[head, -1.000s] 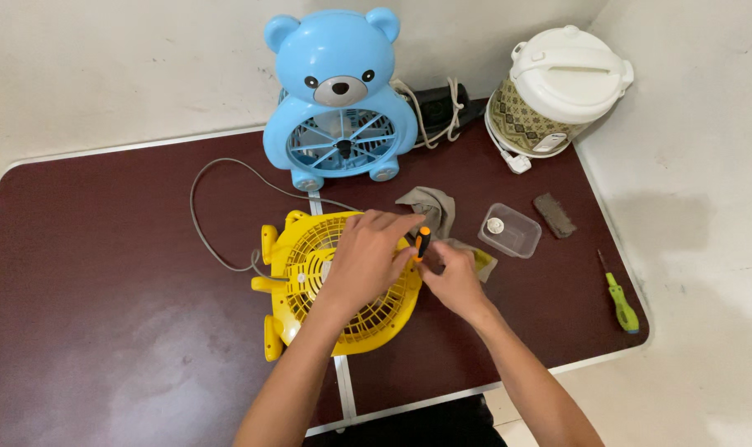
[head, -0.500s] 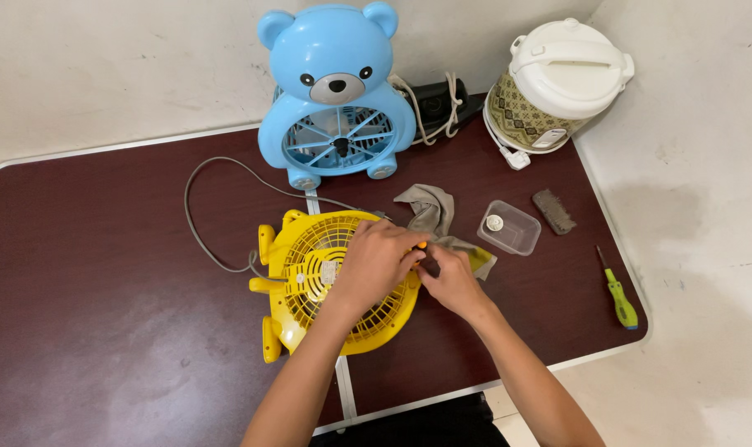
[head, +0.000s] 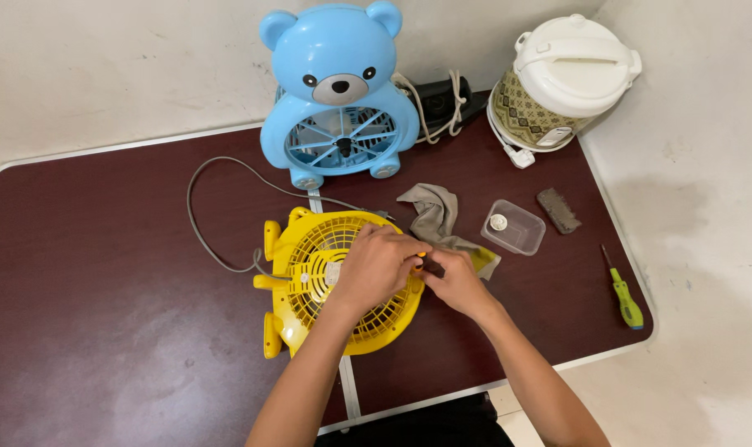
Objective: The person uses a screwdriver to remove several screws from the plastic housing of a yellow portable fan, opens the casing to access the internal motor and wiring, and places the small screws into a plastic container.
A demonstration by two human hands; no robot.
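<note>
A yellow fan [head: 310, 273] lies face up on the dark red table [head: 103, 273], its grey cord [head: 196, 217] looping off to the left. My left hand [head: 376, 266] lies over the right half of the grille, fingers curled at the fan's right rim. My right hand [head: 457, 283] meets it there, pinching a small screwdriver with an orange and black handle [head: 423, 257] against the rim. The tool's tip is hidden between my fingers.
A blue bear-shaped fan [head: 339, 91] stands behind. To the right are a grey cloth [head: 432, 211], a clear plastic box [head: 515, 228], a small dark brush [head: 558, 210] and a green screwdriver [head: 624, 300]. A white rice cooker [head: 562, 79] sits at the back right corner.
Both hands stay at the fan's right rim and have closed in on each other, so less of the orange handle shows. The fan has not moved.
</note>
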